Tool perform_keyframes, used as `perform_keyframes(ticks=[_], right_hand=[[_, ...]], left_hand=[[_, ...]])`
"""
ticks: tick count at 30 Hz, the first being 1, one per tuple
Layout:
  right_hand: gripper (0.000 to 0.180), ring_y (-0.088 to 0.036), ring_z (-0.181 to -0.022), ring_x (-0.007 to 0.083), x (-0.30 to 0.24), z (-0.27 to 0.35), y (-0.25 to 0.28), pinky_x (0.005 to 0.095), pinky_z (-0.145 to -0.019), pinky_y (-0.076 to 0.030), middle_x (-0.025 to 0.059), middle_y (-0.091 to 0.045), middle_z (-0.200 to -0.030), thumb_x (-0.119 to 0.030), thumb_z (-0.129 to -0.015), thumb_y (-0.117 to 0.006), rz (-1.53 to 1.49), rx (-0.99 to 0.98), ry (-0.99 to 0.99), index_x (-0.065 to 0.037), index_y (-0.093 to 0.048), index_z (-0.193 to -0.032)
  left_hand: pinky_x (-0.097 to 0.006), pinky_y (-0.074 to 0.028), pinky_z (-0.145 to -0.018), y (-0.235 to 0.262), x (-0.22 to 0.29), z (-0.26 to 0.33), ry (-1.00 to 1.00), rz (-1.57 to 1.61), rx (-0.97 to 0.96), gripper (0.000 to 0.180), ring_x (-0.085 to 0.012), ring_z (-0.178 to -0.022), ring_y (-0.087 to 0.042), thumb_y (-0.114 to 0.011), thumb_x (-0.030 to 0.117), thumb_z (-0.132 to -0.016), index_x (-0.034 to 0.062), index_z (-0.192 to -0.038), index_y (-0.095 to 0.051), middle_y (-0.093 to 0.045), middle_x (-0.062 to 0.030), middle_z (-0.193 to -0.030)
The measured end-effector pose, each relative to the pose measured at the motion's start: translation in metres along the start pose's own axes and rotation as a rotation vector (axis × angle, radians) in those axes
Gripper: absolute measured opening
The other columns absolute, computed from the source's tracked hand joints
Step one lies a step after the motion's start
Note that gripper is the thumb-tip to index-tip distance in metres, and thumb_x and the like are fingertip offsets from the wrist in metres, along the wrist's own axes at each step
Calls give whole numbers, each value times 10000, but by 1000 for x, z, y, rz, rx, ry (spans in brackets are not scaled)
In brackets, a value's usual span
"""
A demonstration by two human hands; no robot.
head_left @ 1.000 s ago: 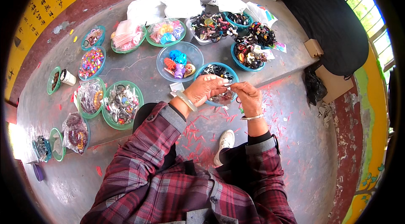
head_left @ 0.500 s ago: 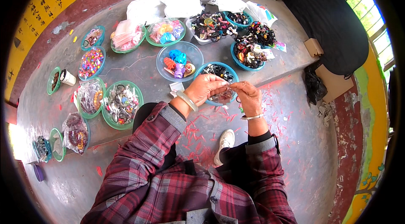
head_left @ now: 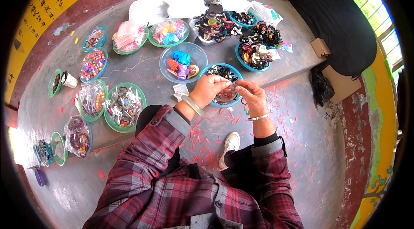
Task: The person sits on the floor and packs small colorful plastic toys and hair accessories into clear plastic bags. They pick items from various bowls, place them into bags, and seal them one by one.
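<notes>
My left hand and my right hand meet in front of me, each with thumb and fingertips pinched. Between them hangs what looks like a small clear plastic bag, its upper edge at my fingertips; whether it holds anything I cannot make out. Just behind the hands is a blue basin of black hair ties, partly hidden by them. Beyond it to the left, a clear bowl carries blue, orange and purple wrapped pieces. A small white paper piece lies by my left wrist.
Green basins of bagged accessories and bright beads stand on the grey ledge at left. Blue basins of hair ties are at back right, near white plastic bags. Red scraps litter the floor around my shoe.
My right fingers have lifted and spread slightly at the bag's edge, and the right wrist has turned a little. My left hand has hardly moved.
</notes>
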State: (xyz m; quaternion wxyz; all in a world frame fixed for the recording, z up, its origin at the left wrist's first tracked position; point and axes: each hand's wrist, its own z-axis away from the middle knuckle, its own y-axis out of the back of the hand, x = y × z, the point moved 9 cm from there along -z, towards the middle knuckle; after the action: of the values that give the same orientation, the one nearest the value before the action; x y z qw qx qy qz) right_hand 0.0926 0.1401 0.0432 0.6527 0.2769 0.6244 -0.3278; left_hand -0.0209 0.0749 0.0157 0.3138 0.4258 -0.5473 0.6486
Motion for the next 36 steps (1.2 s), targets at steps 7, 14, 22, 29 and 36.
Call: perform_keyframes(ticks=[7, 14, 22, 29, 36], right_hand=[[101, -559, -705, 83, 5, -3, 6, 199, -649, -452, 26, -625, -771, -26, -738, -647, 26, 24, 8, 11, -649, -832], [86, -525, -610, 74, -4, -5, 13, 185, -542, -405, 18, -605, -690, -66, -733, -657, 86, 37, 130, -3, -653, -792], [71, -521, -610, 74, -7, -4, 16, 193, -541, -405, 14, -597, -669, -67, -731, -659, 112, 41, 141, -4, -646, -760], [62, -562, -622, 140, -30, 4, 5, 255, -563, -438, 62, -592, -683, -31, -691, -639, 521, 13, 377, -21, -638, -752], [50, -583, -639, 199, -45, 15, -18, 289, -583, -460, 83, -598, -692, -44, -680, -638, 595, -103, 481, -20, -633, -724]], left_hand=[[-279, -507, -738, -7, 3, 4, 22, -15, -44, 218, -187, -797, -616, -509, 115, -857, -57, -983, -558, -608, -125, -928], [-270, -504, -744, -10, 7, 5, -1, -15, -101, 271, -182, -846, -599, -449, 186, -895, -51, -980, -551, -592, -120, -962], [-252, -509, -701, -9, 12, 5, -39, -3, -61, 261, -170, -817, -602, -451, 164, -890, -69, -963, -543, -591, -110, -913], [-319, -445, -796, -13, 43, 11, -456, -639, -1, 269, -206, -856, -581, -644, 199, -743, 13, -932, -594, -600, -97, -944], [-314, -419, -797, -32, 39, 11, -461, -840, -175, 123, -201, -870, -565, -653, 140, -688, 50, -771, -646, -623, -65, -853]])
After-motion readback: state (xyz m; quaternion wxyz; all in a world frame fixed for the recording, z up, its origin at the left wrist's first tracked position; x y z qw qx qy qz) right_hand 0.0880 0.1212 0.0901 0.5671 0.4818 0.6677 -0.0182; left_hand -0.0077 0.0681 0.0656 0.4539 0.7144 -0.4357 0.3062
